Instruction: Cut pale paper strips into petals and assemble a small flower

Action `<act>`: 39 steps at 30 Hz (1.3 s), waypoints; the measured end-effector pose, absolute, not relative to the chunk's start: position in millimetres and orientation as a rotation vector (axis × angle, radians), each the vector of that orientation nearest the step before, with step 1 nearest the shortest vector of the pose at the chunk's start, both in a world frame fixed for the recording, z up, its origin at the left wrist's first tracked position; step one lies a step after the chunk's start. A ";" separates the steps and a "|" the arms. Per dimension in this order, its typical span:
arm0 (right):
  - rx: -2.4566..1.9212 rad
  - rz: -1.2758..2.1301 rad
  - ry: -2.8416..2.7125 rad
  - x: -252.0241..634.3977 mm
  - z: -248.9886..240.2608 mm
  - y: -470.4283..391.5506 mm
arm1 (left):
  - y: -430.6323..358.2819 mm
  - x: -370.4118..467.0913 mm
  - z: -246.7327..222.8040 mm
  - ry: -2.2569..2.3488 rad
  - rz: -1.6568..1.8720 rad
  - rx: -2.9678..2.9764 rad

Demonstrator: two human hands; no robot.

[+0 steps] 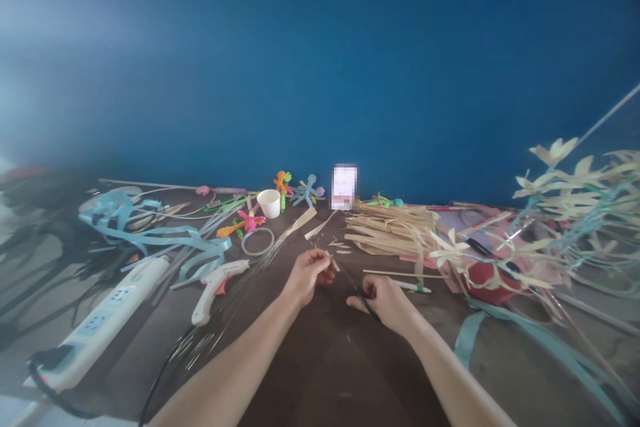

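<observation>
At centre, the left hand [305,277] pinches a small pale strip [335,264] between fingertips, seemingly to steady it. The right hand [390,303] grasps dark-handled scissors [369,307], likely to angle their blades towards the strip.

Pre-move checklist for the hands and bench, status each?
1. Small pale piece in left hand: ok.
2. Dark-handled tool in right hand: ok.
3. Tool tip off left fingers: cannot tell, too small.
4. Glue gun apart from left forearm: ok.
5. Glue gun cool: cannot tell.
6. Thin wires gathered along their length: not ok, near ends fan out.
</observation>
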State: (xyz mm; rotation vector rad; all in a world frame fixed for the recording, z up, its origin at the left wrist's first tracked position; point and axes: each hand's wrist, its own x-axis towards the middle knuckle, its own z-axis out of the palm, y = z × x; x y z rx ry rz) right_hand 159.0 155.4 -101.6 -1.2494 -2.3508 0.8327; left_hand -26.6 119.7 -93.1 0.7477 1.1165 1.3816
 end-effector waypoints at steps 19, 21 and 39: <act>-1.218 0.858 -2.404 162.7 -95.0 158.0 | 118.3 -31.9 -84.2 1.187 1.254 0.917; -1.217 0.863 -2.409 163.2 -95.2 158.5 | 118.3 -32.6 -84.9 1.183 1.246 0.929; -1.218 0.910 -2.421 168.4 -96.8 162.5 | 119.1 -36.0 -87.1 1.159 1.142 0.910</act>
